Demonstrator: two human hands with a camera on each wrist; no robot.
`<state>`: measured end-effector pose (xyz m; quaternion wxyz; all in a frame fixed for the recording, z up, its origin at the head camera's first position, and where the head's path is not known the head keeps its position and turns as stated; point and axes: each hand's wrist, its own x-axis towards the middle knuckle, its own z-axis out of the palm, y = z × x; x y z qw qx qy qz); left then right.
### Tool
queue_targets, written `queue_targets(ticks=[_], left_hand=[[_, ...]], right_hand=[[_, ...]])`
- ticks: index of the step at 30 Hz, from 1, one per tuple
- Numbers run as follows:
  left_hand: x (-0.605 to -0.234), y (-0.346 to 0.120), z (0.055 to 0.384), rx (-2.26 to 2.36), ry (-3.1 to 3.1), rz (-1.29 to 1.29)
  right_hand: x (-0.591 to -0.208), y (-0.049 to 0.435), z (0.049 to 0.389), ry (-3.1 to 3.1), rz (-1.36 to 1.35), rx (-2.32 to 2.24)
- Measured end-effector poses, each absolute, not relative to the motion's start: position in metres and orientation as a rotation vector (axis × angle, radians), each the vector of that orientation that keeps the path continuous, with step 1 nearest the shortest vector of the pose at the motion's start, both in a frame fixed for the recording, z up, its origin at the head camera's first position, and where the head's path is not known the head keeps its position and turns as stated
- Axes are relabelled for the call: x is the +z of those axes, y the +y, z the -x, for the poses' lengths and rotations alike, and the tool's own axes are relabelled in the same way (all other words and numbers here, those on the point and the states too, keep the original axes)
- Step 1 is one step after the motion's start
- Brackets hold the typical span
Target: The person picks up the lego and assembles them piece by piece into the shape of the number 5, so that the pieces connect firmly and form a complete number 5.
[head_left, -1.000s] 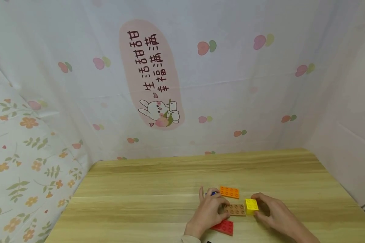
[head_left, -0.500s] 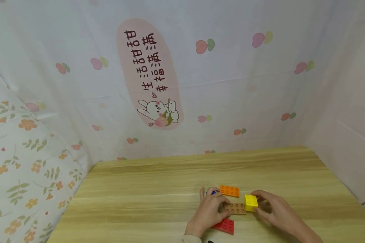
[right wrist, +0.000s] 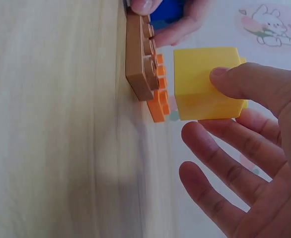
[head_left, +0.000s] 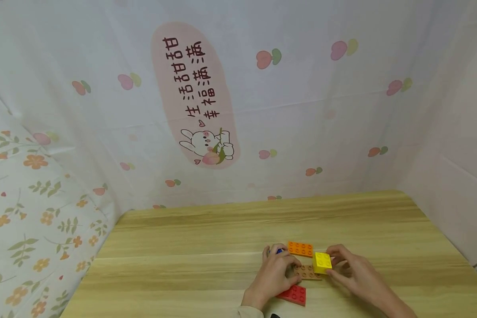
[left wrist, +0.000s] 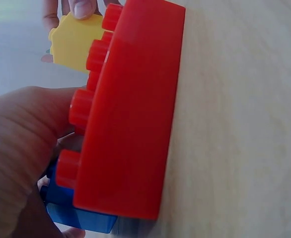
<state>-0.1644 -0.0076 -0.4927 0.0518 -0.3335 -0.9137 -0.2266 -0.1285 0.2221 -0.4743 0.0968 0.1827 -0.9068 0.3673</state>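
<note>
Pinching a yellow cube-shaped building block between thumb and fingers, the person's right hand is closing only to the block's width, two lower fingers extending free of it, while the left hand is gripping one end of a brown studded brick between thumb and forefinger. Behind them, a pale fabric backdrop is carrying fruit prints and a pink oval where two lines of dark red lettering are reading 生活甜甜 and 幸福满满, with a printed rabbit sitting sideways beneath. At left, a floral cloth is hanging. A wood-grain tabletop is supporting the flat bricks: a red studded brick is lying beside the left thumb, and an orange studded brick is resting beyond the brown one. A blue brick is showing partly behind the left fingers; whether they are touching it, I cannot tell. The yellow block is hanging above the brown brick's right end, just apart from it.
</note>
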Motion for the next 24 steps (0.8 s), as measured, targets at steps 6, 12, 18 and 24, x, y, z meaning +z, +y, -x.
queue_targets(ticks=[6, 12, 18, 24], left_hand=[[-0.4921, -0.0072, 0.1642, -0.705, -2.802, 1.006], [-0.4915, -0.0066, 0.1637, -0.691, -2.808, 1.003], [-0.491, -0.0063, 0.1637, -0.687, -2.816, 0.996], [-0.4909, -0.0065, 0.1637, -0.683, -2.816, 0.996]], right_hand=[[-0.4757, 0.2192, 0.1279, -2.671, -0.56, 1.102], [-0.4771, 0.2176, 0.1277, -2.669, -0.594, 1.109], [-0.4781, 0.2169, 0.1277, -2.679, -0.592, 1.114], [-0.4788, 0.2158, 0.1272, -2.669, -0.591, 1.108]])
